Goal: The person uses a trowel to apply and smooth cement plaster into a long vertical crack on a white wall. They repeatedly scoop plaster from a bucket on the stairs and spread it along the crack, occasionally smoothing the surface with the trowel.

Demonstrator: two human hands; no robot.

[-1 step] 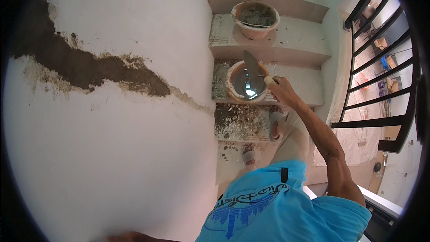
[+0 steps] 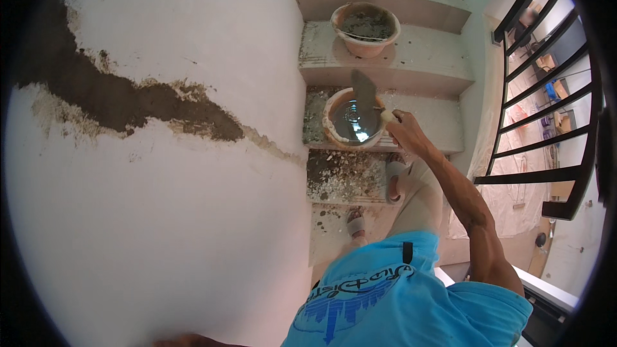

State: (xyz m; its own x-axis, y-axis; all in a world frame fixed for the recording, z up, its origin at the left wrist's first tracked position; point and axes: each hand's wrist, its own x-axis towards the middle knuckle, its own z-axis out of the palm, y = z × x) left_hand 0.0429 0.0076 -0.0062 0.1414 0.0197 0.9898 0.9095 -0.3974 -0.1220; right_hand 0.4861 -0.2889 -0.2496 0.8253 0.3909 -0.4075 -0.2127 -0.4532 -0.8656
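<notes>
My right hand (image 2: 403,130) grips the pale handle of a trowel (image 2: 364,96), whose grey blade is over the right part of a bucket of water (image 2: 340,122). The bucket has a crusted rim and stands on a stair beside the wall. A second bucket (image 2: 365,29) holding grey mortar stands one step higher. My left hand (image 2: 172,339) shows only as a dim shape at the lower edge, against the white wall; its fingers are too unclear to read.
The white wall (image 2: 148,218) has a long dark mortar patch (image 2: 141,104). My feet in sandals are on lower steps (image 2: 340,173) strewn with debris. A black railing (image 2: 540,170) runs along the right, with a plastic-covered floor (image 2: 514,212) and assorted items beyond it.
The trowel blade has shifted slightly and is blurred. Rings of ripples show more clearly on the water. The rest is much the same.
</notes>
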